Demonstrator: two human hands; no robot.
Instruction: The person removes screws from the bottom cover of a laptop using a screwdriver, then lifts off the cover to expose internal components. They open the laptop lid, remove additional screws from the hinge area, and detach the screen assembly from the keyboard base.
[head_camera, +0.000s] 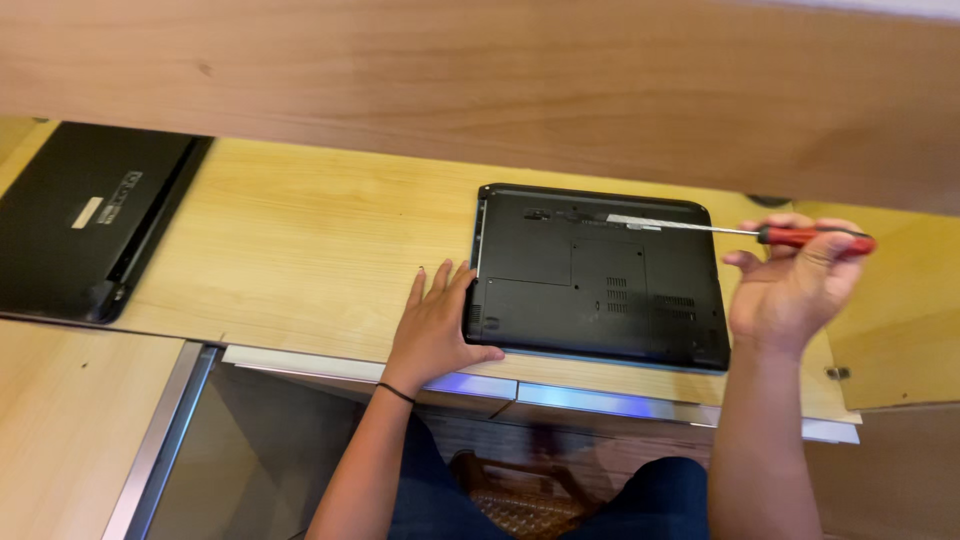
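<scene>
On the wooden surface (300, 230), the left hand (435, 325) lay flat and spread against the upturned laptop (600, 275), while the right hand (790, 285) gripped a screwdriver (800, 237).

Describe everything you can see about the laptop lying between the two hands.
The laptop is black, matte plastic by its look, lying shut and bottom up on the pale wooden desk, near its front edge. Its underside shows a service panel, vent slots and a pale strip along the far edge. The left hand rests flat against its left side. The right hand holds a red-handled screwdriver, its tip reaching the far edge.
</scene>
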